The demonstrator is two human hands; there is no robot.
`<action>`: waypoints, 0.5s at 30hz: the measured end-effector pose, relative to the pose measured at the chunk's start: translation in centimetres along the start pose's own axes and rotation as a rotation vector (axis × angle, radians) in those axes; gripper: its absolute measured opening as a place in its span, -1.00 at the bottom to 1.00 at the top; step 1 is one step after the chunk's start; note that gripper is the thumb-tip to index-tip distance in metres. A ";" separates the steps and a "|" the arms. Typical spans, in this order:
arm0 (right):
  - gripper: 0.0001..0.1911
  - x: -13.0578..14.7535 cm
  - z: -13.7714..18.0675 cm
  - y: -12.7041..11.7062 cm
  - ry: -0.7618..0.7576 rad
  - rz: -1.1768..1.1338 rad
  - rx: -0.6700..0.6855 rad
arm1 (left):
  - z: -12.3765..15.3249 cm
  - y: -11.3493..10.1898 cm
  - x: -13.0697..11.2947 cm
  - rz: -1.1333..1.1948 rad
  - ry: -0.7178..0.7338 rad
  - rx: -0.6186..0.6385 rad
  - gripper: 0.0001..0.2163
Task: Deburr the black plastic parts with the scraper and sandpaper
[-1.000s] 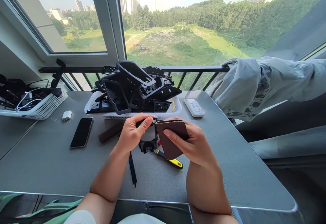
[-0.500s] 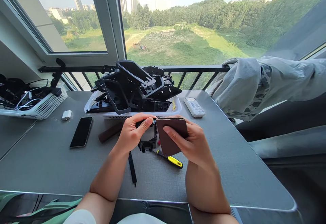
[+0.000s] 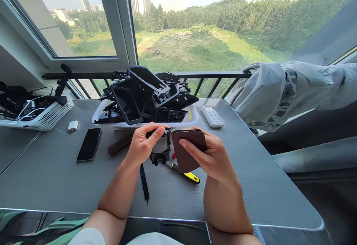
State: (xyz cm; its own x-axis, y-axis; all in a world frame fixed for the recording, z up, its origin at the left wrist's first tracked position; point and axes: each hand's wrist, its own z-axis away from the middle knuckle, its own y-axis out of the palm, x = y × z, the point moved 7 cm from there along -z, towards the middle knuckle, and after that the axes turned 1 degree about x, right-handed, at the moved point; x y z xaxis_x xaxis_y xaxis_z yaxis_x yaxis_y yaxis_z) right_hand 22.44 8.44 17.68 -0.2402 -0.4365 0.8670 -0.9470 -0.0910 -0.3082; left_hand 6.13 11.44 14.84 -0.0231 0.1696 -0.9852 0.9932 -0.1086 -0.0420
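Your phone point(image 3: 89, 144) lies flat at the left, clear of your arms. Your left hand point(image 3: 141, 147) holds the frame point(image 3: 160, 149) up over the desk point(image 3: 264, 185), fingers point(image 3: 154, 136) closed on its top edge, so its side meets the panel point(image 3: 187, 152). Your right hand point(image 3: 213, 157) grips that panel, thumb across its face to steady it. A screwdriver point(image 3: 186, 174) lies beneath, within reach.

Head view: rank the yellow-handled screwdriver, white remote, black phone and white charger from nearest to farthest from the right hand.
1. yellow-handled screwdriver, on the table just below the right hand.
2. white remote, behind the hand.
3. black phone, far left.
4. white charger, beyond the phone.
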 end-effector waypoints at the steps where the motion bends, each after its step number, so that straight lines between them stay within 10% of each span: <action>1: -0.73 0.0 0.0 -0.1 -0.003 -0.012 -0.017 | 0.0 0.0 0.0 0.002 -0.002 0.003 -0.66; 15: -0.72 0.2 -0.2 2.5 -0.194 -0.335 0.423 | -0.9 -0.2 0.8 0.394 -0.083 -0.109 -0.63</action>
State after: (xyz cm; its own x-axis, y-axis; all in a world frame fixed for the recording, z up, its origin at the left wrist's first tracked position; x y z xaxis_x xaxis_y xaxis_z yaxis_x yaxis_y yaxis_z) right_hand 20.02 8.34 17.13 0.1396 -0.4746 0.8691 -0.7871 -0.5857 -0.1935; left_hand 5.97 12.44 14.25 0.3565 0.0562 -0.9326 0.9341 -0.0444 0.3543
